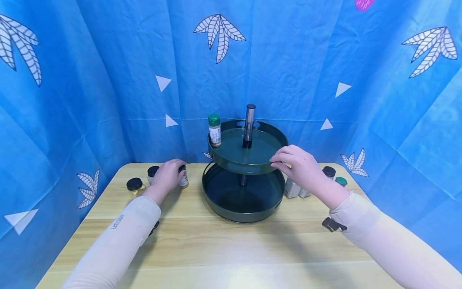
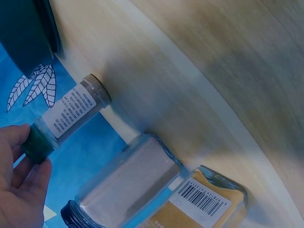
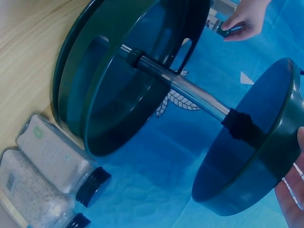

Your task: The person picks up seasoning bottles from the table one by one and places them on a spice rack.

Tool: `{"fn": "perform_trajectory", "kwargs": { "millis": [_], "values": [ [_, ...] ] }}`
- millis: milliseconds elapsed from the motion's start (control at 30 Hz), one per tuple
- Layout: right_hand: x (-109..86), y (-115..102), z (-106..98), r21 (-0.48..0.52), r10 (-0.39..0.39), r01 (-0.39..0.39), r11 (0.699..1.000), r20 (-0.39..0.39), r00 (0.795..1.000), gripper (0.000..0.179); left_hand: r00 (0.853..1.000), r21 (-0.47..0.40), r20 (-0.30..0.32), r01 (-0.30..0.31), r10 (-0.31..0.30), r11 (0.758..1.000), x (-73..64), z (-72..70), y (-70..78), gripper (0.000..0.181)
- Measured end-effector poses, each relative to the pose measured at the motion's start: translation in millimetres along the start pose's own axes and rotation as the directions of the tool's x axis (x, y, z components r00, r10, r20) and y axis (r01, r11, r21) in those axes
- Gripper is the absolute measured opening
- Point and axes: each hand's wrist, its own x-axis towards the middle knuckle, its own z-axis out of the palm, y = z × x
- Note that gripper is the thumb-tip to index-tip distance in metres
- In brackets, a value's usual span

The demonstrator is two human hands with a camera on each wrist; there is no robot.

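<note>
My left hand (image 1: 167, 176) pinches the green cap of a small spice jar (image 2: 71, 111) between thumb and fingers. The jar has a white printed label. It is at the table's back left, and I cannot tell whether its base touches the wood. My right hand (image 1: 297, 166) grips the right front rim of the upper tray (image 1: 231, 154) of a dark green two-tier stand, thumb and fingertips at its wall. Another green-capped spice jar (image 1: 214, 130) stands upright on that tier's left side. The lower tray (image 1: 242, 216) rests on the table.
Black-capped jars, one with grey-pink powder (image 2: 128, 185) and one with a yellow-brown filling (image 2: 194, 202), stand by my left hand. More filled jars (image 3: 57, 154) and a green-capped one (image 1: 341, 181) are on the right. A blue curtain (image 1: 288, 60) surrounds the wooden table (image 1: 216, 253).
</note>
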Motion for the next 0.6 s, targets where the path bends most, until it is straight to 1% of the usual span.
{"fn": "perform_trajectory", "kwargs": {
  "millis": [433, 600],
  "values": [
    [0.6, -0.3, -0.5, 0.003, 0.002, -0.002, 1.0, 0.003, 1.0, 0.021, 0.999, 0.01, -0.012, -0.038, 0.038, 0.999, -3.8, -1.2, -1.3, 0.034],
    [-0.2, 0.0, -0.7, 0.0, 0.008, -0.008, 1.0, 0.006, 1.0, 0.021, 0.999, 0.015, -0.008, -0.043, 0.043, 0.999, -4.2, -0.3, -2.3, 0.035]
  ]
}}
